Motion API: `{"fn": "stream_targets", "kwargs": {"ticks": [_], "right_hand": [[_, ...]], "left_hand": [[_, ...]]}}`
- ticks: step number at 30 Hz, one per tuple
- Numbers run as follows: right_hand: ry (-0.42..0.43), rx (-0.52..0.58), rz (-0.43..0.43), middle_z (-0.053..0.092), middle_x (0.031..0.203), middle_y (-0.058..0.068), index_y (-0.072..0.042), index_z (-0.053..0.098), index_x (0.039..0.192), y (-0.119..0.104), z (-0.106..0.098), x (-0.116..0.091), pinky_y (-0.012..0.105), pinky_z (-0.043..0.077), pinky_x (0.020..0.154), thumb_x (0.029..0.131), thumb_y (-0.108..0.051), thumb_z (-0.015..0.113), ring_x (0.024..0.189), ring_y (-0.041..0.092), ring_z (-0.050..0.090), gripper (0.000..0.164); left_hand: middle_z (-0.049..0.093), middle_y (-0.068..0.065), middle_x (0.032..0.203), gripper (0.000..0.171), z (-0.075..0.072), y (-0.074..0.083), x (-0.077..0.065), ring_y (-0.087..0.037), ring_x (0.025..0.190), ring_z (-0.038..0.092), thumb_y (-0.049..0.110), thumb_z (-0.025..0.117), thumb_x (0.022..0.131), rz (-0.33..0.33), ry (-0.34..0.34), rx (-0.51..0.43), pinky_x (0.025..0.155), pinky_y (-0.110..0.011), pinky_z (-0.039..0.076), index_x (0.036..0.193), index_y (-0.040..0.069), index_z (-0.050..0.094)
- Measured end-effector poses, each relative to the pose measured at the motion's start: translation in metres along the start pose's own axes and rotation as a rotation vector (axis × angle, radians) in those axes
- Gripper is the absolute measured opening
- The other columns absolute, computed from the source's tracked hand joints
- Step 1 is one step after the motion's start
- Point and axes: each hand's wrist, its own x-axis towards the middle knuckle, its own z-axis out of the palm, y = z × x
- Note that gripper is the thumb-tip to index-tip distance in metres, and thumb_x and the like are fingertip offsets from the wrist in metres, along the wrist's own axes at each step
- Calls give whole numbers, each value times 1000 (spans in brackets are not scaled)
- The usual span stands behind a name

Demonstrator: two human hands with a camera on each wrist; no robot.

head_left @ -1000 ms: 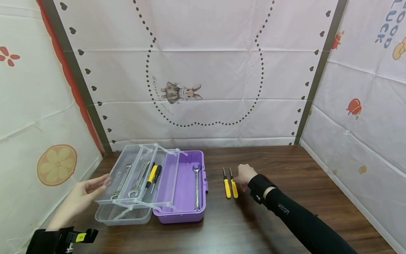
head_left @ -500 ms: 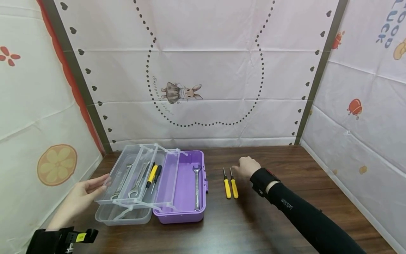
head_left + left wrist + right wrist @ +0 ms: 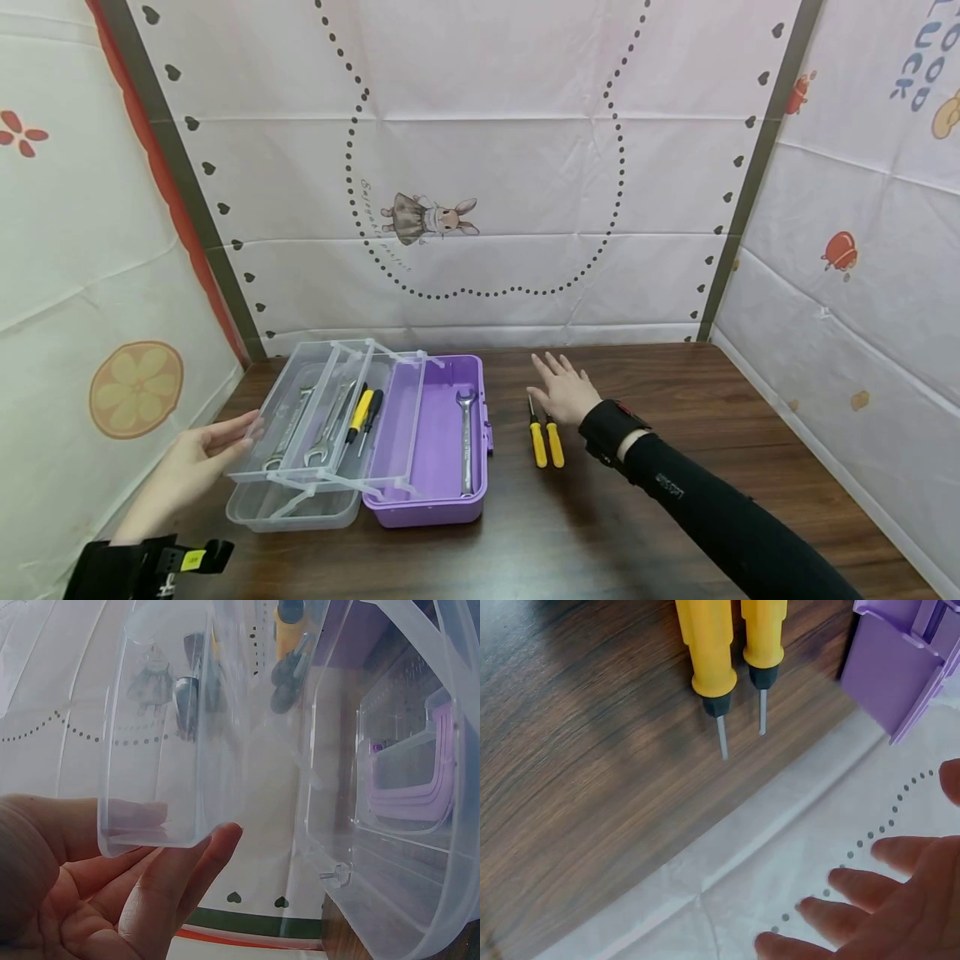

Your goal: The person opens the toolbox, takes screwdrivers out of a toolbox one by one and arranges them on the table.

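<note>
The left hand [image 3: 198,458] pinches the edge of the clear tray [image 3: 303,475] between thumb and fingers. The tray is over the clear lid [image 3: 300,523] and overlaps the left part of the purple box [image 3: 438,433]. Two wrenches, a yellow-and-black tool [image 3: 359,417] and a black tool [image 3: 371,418] show through the tray. A single wrench [image 3: 466,450] lies along the box's right side. Right of the box, two screwdrivers [image 3: 537,442] lie side by side on the table [image 3: 525,550], handles toward the person. The right hand [image 3: 566,393] is beyond their handles, fingers spread, holding nothing.
</note>
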Motion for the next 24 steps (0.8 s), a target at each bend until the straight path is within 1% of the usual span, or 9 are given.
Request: {"fn": "stream_targets", "kwargs": {"ticks": [3,9,16,19,24], "right_hand": [[20,-26,-28,21,164,20,-9,25,157,-3,4,2,68,16,116,105,-33,46,151,41,14,62],[66,-46,-71,23,164,17,-9,29,156,-16,11,6,67,14,117,104,-33,49,151,39,16,61],[61,-82,-160,21,165,12,-13,27,157,-39,14,11,64,12,119,104,-37,47,153,35,12,61],[62,-83,-200,22,165,13,-13,28,157,-50,17,14,64,12,119,104,-37,47,153,35,13,61],[51,-105,-232,22,165,11,-14,28,157,-69,21,20,62,13,120,104,-40,45,153,33,12,61]], "left_hand": [[57,-33,131,48,0,0,0,21,97,52,17,56,102,0,-2,-5,72,-5,49,139,-13,47],[57,-33,130,47,0,-1,0,21,97,52,16,56,102,6,3,-7,72,-5,49,139,-12,48],[56,-33,132,48,0,-1,0,21,96,51,17,56,102,-16,-8,-9,71,-6,49,140,-12,47],[55,-33,132,49,0,0,-1,21,96,51,17,56,102,-20,-7,-12,71,-6,49,140,-12,47],[55,-33,132,49,0,1,-1,22,96,51,18,56,102,-17,1,-12,72,-5,48,139,-12,47]]}}
